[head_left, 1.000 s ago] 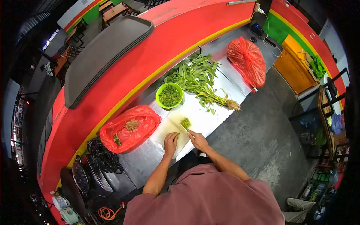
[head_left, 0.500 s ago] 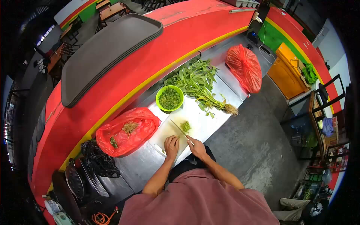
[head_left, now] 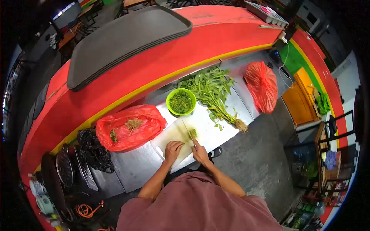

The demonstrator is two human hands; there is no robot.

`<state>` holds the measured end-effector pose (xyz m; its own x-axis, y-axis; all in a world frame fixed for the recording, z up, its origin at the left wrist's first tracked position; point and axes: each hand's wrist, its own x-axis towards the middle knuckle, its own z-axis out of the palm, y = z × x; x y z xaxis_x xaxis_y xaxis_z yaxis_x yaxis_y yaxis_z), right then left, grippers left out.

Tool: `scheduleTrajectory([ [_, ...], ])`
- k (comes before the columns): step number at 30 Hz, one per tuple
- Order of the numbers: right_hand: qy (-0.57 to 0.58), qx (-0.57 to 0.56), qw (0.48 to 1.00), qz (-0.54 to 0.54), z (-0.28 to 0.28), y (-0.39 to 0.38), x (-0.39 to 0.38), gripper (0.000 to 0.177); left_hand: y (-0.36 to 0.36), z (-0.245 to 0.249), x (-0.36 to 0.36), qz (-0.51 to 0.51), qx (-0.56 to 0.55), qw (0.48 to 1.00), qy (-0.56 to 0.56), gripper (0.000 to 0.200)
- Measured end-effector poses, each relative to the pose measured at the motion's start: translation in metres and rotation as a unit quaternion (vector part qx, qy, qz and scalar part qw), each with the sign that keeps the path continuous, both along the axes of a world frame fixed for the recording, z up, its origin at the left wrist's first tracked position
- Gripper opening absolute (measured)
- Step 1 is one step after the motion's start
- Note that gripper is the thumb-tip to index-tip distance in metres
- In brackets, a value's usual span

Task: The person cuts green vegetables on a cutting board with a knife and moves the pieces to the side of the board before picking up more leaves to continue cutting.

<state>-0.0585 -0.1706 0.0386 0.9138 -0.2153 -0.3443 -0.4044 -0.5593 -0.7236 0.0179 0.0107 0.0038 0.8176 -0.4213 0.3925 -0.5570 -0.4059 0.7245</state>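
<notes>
My right hand (head_left: 199, 152) is wrapped round the handle of a knife (head_left: 187, 130), whose blade points up and left across a white cutting board (head_left: 163, 139). A small pile of chopped greens (head_left: 192, 133) lies against the blade's right side. On the board, left of the knife, rests my left hand (head_left: 173, 150), its fingers curled and pressed together; anything under them is too small to tell. Above the board stands a lime-green bowl (head_left: 168, 107) holding chopped greens (head_left: 180, 102). Leafy stalks with roots (head_left: 211, 90) lie right of the bowl.
An open red bag (head_left: 146, 134) with root scraps lies left of the board, a black bag (head_left: 92, 150) beyond it. A tied red bag (head_left: 261, 86) sits at the right. Dark trays (head_left: 127, 38) rest on the red ledge (head_left: 219, 32) behind the counter.
The camera view has turned and shifted. The knife has swung more upright, and the chopped pile now sits close against its blade. My left hand stays on the board.
</notes>
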Motion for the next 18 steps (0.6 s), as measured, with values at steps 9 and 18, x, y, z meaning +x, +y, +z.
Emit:
scheduleTrajectory([
  [9,-0.03,0.112,0.993,-0.02,-0.011,-0.007,-0.024,0.066,0.003,-0.005,0.005,-0.029,0.025,0.999,-0.016,0.015],
  [18,0.007,0.149,0.988,-0.035,0.017,0.006,-0.037,0.046,0.002,-0.007,0.001,-0.017,0.037,0.999,-0.011,0.018],
])
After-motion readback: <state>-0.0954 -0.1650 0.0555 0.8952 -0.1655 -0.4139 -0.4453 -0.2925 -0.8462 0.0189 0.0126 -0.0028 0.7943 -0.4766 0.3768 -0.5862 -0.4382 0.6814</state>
